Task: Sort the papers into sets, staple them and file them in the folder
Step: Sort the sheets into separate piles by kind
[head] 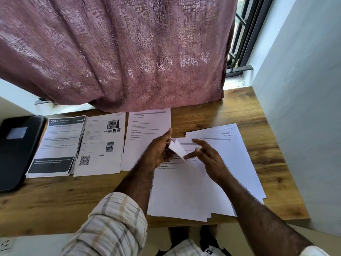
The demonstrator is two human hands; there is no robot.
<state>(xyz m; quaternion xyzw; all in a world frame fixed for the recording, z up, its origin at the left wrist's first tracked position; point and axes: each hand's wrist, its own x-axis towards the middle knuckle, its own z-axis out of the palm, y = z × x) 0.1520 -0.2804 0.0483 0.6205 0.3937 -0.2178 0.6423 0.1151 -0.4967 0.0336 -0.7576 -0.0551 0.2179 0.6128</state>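
- My left hand (156, 150) pinches the lifted corner of the top sheet (178, 147) between thumb and fingers.
- My right hand (208, 157) hovers just beside that corner, fingers spread and loose, gripping nothing.
- The unsorted stack (212, 182) lies directly under both hands on the surface (258, 111), its long axis running away from me.
- Three sorted piles (103, 143) lie in a row to the left; the black folder (16, 150) lies beyond them, nearer my left hand.
- Judgement: the sheet should travel leftward.
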